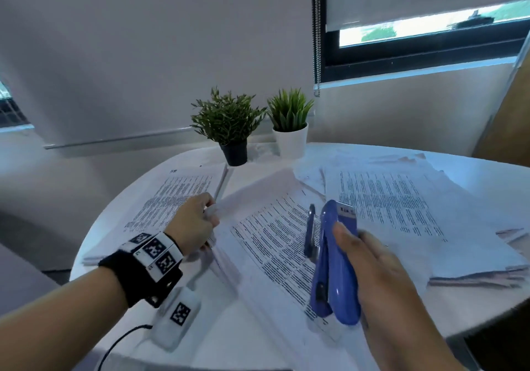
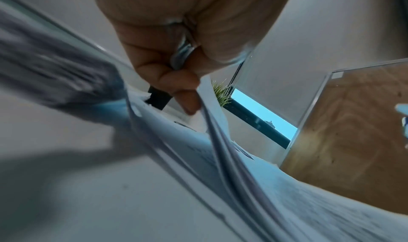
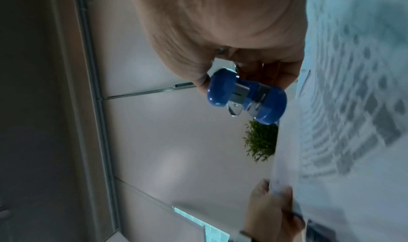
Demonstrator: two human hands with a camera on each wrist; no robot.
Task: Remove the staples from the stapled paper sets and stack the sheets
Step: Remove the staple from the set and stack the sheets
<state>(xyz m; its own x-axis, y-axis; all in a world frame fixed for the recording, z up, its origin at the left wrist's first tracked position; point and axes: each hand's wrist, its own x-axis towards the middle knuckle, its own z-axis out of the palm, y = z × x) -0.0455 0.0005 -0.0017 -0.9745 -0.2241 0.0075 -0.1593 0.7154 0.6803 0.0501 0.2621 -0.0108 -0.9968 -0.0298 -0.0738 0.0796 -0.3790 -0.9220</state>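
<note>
— Doing what with the left grip (image 1: pixel 195 223)?

— Pinching the lifted left edge of the paper set (image 1: pixel 272 244), with the sheets bunched between thumb and curled fingers (image 2: pixel 176 92). Leaving the rest of the set flat on the middle of the bench (image 1: pixel 229 350), between the left stack (image 1: pixel 175 195) and the right pile (image 1: pixel 401 213).

— And with the right grip (image 1: pixel 381 276)?

— Clasping the blue stapler (image 1: pixel 335 264), thumb laid along the top. Holding it raised over the printed page, base swung open from the body.

— Any sign of the staple?

— None in any view. Probably near the corner under the left grip, but only a guess.

— So how to do this step well?

— Find the staple before bringing the tool down. Pull the pinched corner taut and lay it flat rather than working on bunched sheets. Come in low with the stapler's thin end, slide under the crown of the staple, then lever gently. No yanking: likely to tear thin paper at the holes.

— Anything to watch for?

— Mind the fingertips beside the metal. Check both staple legs for straightness before drawing the sheets apart. Drop the loose staple away from the papers, not among them.

— And afterwards?

— Square the freed sheets and lay them on one stack, edges aligned, clear of the two potted plants (image 1: pixel 229 121).
</note>
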